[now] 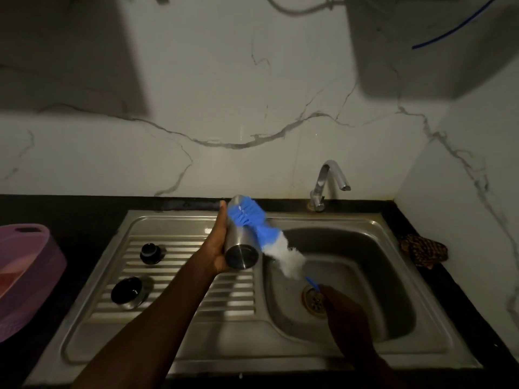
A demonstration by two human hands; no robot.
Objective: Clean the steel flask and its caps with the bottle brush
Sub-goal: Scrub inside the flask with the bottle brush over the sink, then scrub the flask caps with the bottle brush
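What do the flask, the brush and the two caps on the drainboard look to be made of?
Flask: brushed steel, going by its grey sheen and reflective base.
Bottle brush: likely plastic, with blue and white synthetic-looking bristles and a thin blue handle.
Smaller cap: glossy black, probably plastic.
Larger cap: black inside with a shiny rim, seemingly steel outside; the dim light leaves this uncertain.

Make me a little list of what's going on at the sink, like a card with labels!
left hand: left hand holds the steel flask tilted over the sink
right hand: right hand holds the blue handle of the bottle brush
brush: blue and white bristles lie against the flask's outside
caps: small black cap and bigger black cap on the ribbed drainboard
tap: no water seen running
also there: purple tub at left, patterned cloth at right
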